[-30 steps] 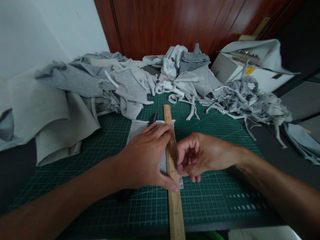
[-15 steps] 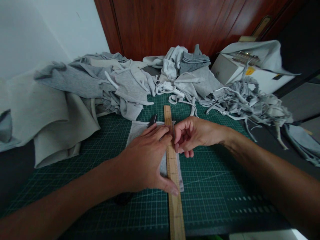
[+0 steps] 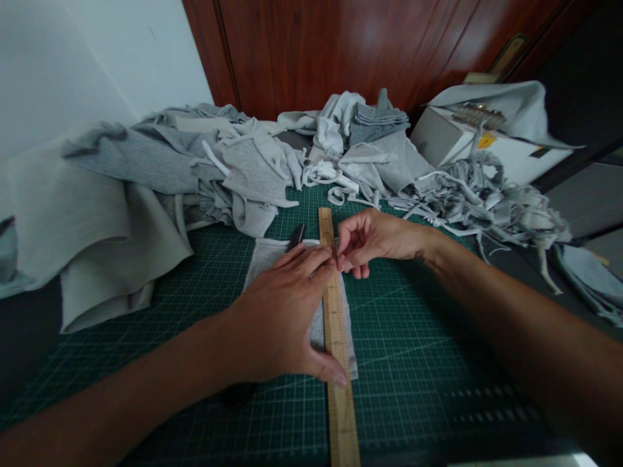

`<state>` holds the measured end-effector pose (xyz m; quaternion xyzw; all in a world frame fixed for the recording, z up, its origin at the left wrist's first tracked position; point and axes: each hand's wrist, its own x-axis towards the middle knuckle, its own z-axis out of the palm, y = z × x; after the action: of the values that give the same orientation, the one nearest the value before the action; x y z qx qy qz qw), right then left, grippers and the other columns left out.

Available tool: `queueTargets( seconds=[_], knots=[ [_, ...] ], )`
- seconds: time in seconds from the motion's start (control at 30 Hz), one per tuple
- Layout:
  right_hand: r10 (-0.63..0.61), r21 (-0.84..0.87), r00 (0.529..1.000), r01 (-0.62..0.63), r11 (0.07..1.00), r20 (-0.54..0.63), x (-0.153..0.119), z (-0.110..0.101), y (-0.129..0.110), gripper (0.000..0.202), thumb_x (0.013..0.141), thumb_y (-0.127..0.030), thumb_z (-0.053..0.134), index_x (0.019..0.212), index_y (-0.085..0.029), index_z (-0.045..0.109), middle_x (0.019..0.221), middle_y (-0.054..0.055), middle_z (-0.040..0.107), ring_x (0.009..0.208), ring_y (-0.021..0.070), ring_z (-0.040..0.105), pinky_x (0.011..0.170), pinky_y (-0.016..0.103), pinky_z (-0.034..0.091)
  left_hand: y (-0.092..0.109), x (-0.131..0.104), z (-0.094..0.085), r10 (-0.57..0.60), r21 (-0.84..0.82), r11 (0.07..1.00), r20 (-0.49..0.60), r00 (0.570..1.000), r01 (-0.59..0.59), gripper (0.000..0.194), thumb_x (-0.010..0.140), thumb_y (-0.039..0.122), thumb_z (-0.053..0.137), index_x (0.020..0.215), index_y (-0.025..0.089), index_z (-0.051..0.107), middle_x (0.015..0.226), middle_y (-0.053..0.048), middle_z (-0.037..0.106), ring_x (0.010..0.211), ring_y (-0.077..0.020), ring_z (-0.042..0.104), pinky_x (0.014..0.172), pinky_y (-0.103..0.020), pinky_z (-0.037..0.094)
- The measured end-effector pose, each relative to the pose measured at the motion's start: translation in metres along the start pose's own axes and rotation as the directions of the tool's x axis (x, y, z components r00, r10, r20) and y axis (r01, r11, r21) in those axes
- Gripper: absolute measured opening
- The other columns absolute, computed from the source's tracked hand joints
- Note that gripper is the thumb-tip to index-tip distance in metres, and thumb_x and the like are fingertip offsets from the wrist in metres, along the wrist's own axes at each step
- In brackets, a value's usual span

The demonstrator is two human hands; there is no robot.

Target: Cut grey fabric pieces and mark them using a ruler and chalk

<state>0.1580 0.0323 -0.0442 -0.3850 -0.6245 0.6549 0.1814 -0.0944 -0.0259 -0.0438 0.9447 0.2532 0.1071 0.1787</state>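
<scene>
Glossy reddish wood (image 3: 341, 52) backs the green gridded mat (image 3: 413, 357). Left hand (image 3: 285, 314), thumb spread from its fingers, presses a straight wooden ruler (image 3: 335, 324) onto flat grey cloth (image 3: 265, 255) mid-mat; right hand (image 3: 372, 240) curls beside it, whether pinching anything I can't tell.

Ruler (image 3: 335, 327) nr-R clr; cloth (image 3: 256, 162) blks fwd.

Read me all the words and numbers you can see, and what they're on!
Nothing can be read clearly.
Wooden ruler: its marks are too small and blurred.
Green mat: pale marks at its lower right, too blurred to read.
White box: no readable writing on its yellow patch.
</scene>
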Motion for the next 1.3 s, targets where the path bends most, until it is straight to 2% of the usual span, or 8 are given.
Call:
queueTargets(
  seconds=[0.2, 0.4, 0.67, 0.77, 0.87, 1.1, 1.3],
  knots=[
    [-0.03, -0.018, 0.999, 0.029, 0.999, -0.039, 0.011, -0.014, -0.003, 0.031, 0.068, -0.02, 0.097, 0.083, -0.013, 0.071, 0.072, 0.001, 0.081, 0.06, 0.0139, 0.076, 0.053, 0.021, 0.062, 0.0, 0.001, 0.0, -0.007, 0.023, 1.0, 0.0, 1.0, 0.007, 0.121, 0.067, 0.085, 0.074, 0.153, 0.005, 0.047, 0.16, -0.024, 0.049, 0.155, -0.0382, 0.037, 0.133, -0.051, 0.021],
    [-0.026, -0.061, 0.998, 0.023, 0.998, -0.058, 0.016, -0.024, -0.007, 0.031, 0.069, -0.022, 0.097, 0.083, -0.015, 0.07, 0.071, 0.0, 0.081, 0.06, 0.0131, 0.077, 0.056, 0.019, 0.063, 0.001, 0.0, -0.001, -0.018, 0.032, 0.999, 0.012, 1.0, 0.018, 0.124, 0.065, 0.087, 0.074, 0.152, 0.003, 0.047, 0.164, -0.026, 0.045, 0.156, -0.0406, 0.035, 0.133, -0.053, 0.023],
    [-0.106, -0.08, 0.958, 0.088, 0.993, -0.265, 0.023, -0.033, -0.008, 0.039, 0.062, -0.027, 0.102, 0.078, -0.015, 0.068, 0.071, 0.003, 0.081, 0.056, 0.013, 0.076, 0.052, 0.018, 0.063, -0.001, 0.0, 0.0, -0.018, 0.041, 0.999, 0.017, 1.0, 0.017, 0.127, 0.066, 0.088, 0.072, 0.153, -0.002, 0.046, 0.164, -0.028, 0.043, 0.157, -0.0421, 0.033, 0.134, -0.052, 0.02],
    [-0.129, -0.108, 0.961, 0.105, 0.989, -0.246, 0.016, -0.03, -0.013, 0.037, 0.064, -0.027, 0.101, 0.079, -0.015, 0.07, 0.073, 0.004, 0.082, 0.056, 0.0145, 0.077, 0.052, 0.02, 0.064, -0.002, -0.001, 0.001, -0.003, 0.041, 0.999, 0.001, 1.0, 0.003, 0.127, 0.066, 0.087, 0.073, 0.154, -0.001, 0.045, 0.164, -0.027, 0.043, 0.157, -0.0411, 0.034, 0.134, -0.051, 0.019],
    [-0.119, -0.119, 0.977, 0.099, 0.988, -0.178, 0.009, -0.025, -0.018, 0.033, 0.067, -0.024, 0.099, 0.081, -0.015, 0.071, 0.073, 0.004, 0.082, 0.058, 0.0153, 0.077, 0.052, 0.02, 0.063, -0.001, -0.001, 0.001, -0.007, 0.045, 0.999, 0.001, 1.0, 0.007, 0.126, 0.066, 0.087, 0.072, 0.153, -0.001, 0.046, 0.163, -0.026, 0.044, 0.156, -0.0404, 0.035, 0.134, -0.051, 0.019],
    [-0.006, -0.099, 1.0, 0.006, 0.995, 0.006, 0.013, -0.019, -0.016, 0.029, 0.068, -0.021, 0.097, 0.081, -0.015, 0.071, 0.07, 0.0, 0.081, 0.058, 0.0153, 0.077, 0.052, 0.022, 0.063, 0.001, 0.0, -0.001, -0.011, 0.042, 0.999, -0.001, 1.0, 0.011, 0.123, 0.066, 0.087, 0.072, 0.151, 0.0, 0.049, 0.16, -0.025, 0.049, 0.154, -0.0396, 0.038, 0.133, -0.051, 0.021],
    [-0.038, -0.112, 0.995, 0.027, 0.993, -0.095, 0.023, -0.027, -0.012, 0.03, 0.065, -0.02, 0.098, 0.08, -0.016, 0.071, 0.069, 0.001, 0.081, 0.059, 0.0157, 0.077, 0.054, 0.023, 0.064, -0.003, -0.001, 0.002, 0.003, 0.05, 0.999, -0.004, 1.0, -0.002, 0.127, 0.068, 0.088, 0.07, 0.155, -0.002, 0.045, 0.165, -0.026, 0.043, 0.157, -0.0393, 0.033, 0.134, -0.05, 0.018]
  ],
)
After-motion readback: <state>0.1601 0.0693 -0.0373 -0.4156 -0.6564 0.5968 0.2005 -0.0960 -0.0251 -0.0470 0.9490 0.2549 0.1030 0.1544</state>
